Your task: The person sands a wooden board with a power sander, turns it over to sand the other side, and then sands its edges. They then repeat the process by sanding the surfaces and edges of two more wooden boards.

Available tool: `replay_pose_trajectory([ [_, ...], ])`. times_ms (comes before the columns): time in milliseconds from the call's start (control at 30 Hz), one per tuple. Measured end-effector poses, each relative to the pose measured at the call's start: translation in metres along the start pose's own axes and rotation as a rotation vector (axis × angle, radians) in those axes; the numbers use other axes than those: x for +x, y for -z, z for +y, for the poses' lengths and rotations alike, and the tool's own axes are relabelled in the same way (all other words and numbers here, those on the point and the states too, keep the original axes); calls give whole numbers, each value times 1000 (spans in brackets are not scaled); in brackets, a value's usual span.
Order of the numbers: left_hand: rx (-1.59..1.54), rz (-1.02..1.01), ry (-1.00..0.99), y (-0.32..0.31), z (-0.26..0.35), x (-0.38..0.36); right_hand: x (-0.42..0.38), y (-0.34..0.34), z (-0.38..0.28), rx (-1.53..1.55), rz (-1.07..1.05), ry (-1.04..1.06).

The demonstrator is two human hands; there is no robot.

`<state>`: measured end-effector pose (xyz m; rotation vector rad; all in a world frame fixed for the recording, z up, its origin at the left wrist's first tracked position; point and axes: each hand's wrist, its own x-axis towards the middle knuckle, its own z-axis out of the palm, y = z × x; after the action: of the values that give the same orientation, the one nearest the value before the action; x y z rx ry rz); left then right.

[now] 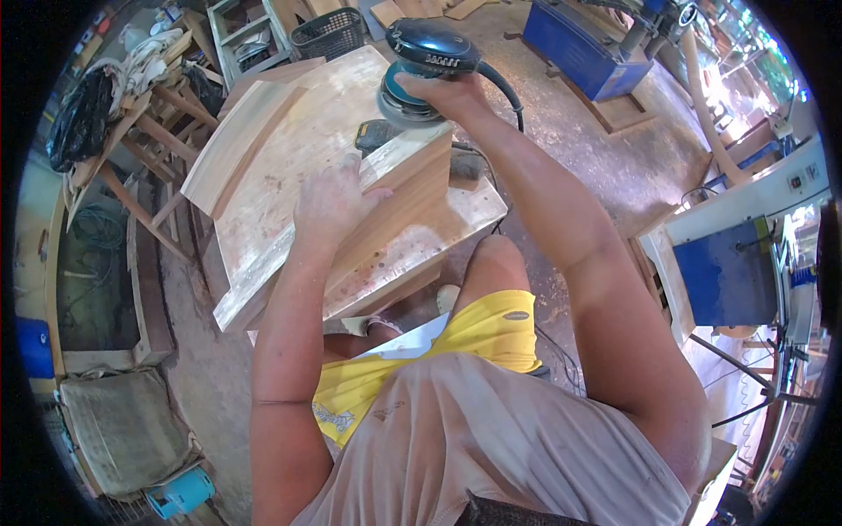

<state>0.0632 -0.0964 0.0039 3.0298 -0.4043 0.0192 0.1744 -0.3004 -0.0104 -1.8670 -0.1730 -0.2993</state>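
A thick wooden board (395, 206) stands on its edge on the worktable, running diagonally in front of me. My left hand (331, 200) grips its upper edge, thumb apart on the near side. At the far end, my right hand (449, 93) is closed around an electric sander (430, 48) with a dark body and a round pad. The pad sits right at the board's top edge, and a black cable (504, 85) trails off to the right. Just behind the board lies a dark tool with a yellow label (375, 134), partly hidden.
Under the board is a stained worktable (465, 213). Another wooden piece (246, 145) lies at its left side. A black plastic basket (327, 33) stands beyond. Blue machinery (583, 48) is at the back right, with a machine (728, 272) nearer right. Cables lie on the floor.
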Motion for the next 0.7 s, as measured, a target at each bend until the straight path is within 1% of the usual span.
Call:
replay_pose_trajectory([
  [67,13,-18,6,1,2,-1,-5,0,-4,-22,-11,-3],
  [167,12,4,-6,0,1,0,-10,-9,-3,66,-38,11],
  [267,8,-4,4,0,1,0,-10,-18,4,78,-17,133],
  [300,8,-10,8,1,2,-1,-9,-16,0,80,-19,132],
  [400,5,-9,-1,0,-1,-1,-3,-1,-10,-27,-23,1],
  [433,2,-4,-14,-1,-2,0,-3,-1,-8,-28,-22,2],
  [500,11,35,-32,-5,-3,0,-5,1,-7,75,17,-23],
  [533,21,71,-44,-6,-3,0,-9,2,-10,-38,33,-6],
  [567,20,71,-45,-7,-4,1,-11,-3,-6,27,2,36],
  [633,-6,34,-40,-1,-1,-2,-23,-4,-17,-14,-20,5],
  [700,-4,32,-42,-1,-2,-3,-9,-1,-2,11,-31,4],
])
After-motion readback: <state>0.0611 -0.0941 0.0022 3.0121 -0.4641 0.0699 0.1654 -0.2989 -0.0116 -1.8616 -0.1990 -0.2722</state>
